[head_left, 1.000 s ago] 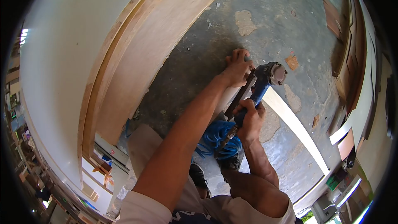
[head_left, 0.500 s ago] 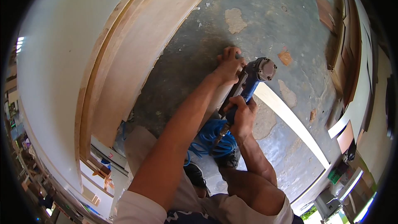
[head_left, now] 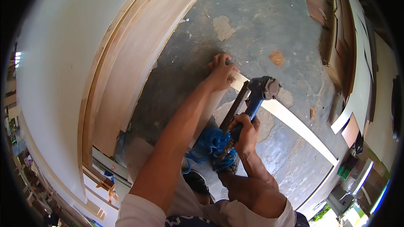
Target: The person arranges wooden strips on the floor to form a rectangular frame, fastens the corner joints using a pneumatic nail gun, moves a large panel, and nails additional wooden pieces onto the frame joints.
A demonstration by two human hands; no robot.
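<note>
My right hand [head_left: 246, 133] is closed around the handle of a blue air nail gun [head_left: 254, 106]. The gun's round grey head points up and to the right, over a long pale wooden strip [head_left: 290, 121]. With fingers curled, my left hand [head_left: 221, 75] grips the strip's far-left end, where it meets a second board [head_left: 207, 117] running back toward my legs. A small dark piece shows at my left fingers; its kind is unclear. A coiled blue air hose [head_left: 209, 143] lies by my foot below the gun.
A large white panel [head_left: 54, 84] with wooden edging [head_left: 94, 88] stands along the left. Stacked boards and sheet offcuts [head_left: 343, 59] lean at the right. The worn concrete floor [head_left: 248, 12] holds a brown scrap [head_left: 277, 58]. A grey box [head_left: 341, 199] sits at lower right.
My right hand has drawn the nail gun down and away from my left hand, uncovering the strip's end. My left hand still grips the corner. The view has shifted slightly.
</note>
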